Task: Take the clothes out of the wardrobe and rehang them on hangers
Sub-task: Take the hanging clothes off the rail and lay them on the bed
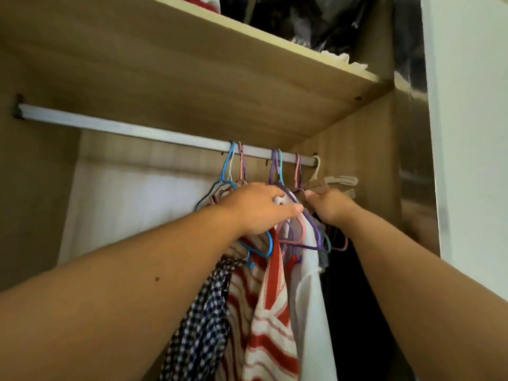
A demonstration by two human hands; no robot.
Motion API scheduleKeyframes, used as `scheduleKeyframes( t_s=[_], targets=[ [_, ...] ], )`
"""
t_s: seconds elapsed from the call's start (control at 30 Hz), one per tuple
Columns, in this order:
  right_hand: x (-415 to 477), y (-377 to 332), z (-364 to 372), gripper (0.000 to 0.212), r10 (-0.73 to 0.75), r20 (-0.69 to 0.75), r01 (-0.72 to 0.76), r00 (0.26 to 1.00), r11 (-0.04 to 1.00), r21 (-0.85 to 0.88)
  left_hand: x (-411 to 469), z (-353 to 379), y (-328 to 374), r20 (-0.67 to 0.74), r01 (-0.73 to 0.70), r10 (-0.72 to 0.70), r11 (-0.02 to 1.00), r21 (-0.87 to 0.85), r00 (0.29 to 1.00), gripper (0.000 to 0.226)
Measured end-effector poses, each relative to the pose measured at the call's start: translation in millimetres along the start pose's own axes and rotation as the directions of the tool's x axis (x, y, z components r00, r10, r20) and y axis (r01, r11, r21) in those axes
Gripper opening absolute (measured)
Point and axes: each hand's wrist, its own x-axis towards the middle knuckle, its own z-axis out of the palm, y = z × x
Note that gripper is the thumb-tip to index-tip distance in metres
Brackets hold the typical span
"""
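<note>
Wood-grain wardrobe (357, 160) seen from below, w/ a silver rail (123, 127) running under the shelf (192, 78). Left part of the rail is bare; all hangers (277, 166) are bunched toward the R end: blue, pink, purple and teal hooks, plus a couple of cream hangers (341, 179) w/ nothing on them, hard against the R side wall. Clothes hang below the bunch, L to R: a navy-and-white checked garment (203, 325), a red-and-white striped top (269, 325), a white top (310, 298), then a dark garment (351, 312) in the shadowed corner. Both arms reach up into the bunch. L hand (258, 207) lies over the hanger shoulders, fingers curled down and thumb closed toward them, gripping a fold of the white top at its neck; the blue and purple hanger loops stick out under the palm. R hand (330, 206) is just beside it, above the dark garment, fingers curled w/ the tips pinching at the hangers; which one exactly, can't tell, too cramped and dim there. The two hands are near but not touching. Up on the shelf sits a dark shiny plastic bag (302, 20) w/ some white fabric at the edge. Pale back panel (132, 210) shows behind the rail.
</note>
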Motion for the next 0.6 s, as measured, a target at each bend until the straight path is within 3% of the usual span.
scheduleKeyframes(
  t_s=[0.13,0.27,0.5,0.6],
  targets=[
    [19,8,23,0.032,-0.018,-0.035,0.02,0.999,0.997,0.077,-5,2,-7,0.017,-0.015,0.014,0.995,0.098,1.0,0.056],
    [17,3,35,0.028,-0.036,-0.074,0.058,0.997,0.945,0.322,-13,-1,-22,0.081,0.007,-0.021,0.987,0.163,0.997,0.053],
    [1,-57,45,0.04,-0.189,-0.035,0.183,0.981,0.864,0.469,-37,-18,-49,0.041,0.067,-0.072,0.99,0.127,0.997,0.059],
    [-2,-86,57,0.026,-0.235,0.002,0.201,0.972,0.834,0.514,-56,-29,-63,0.0,0.101,-0.102,0.991,0.09,0.995,0.063]
  ],
)
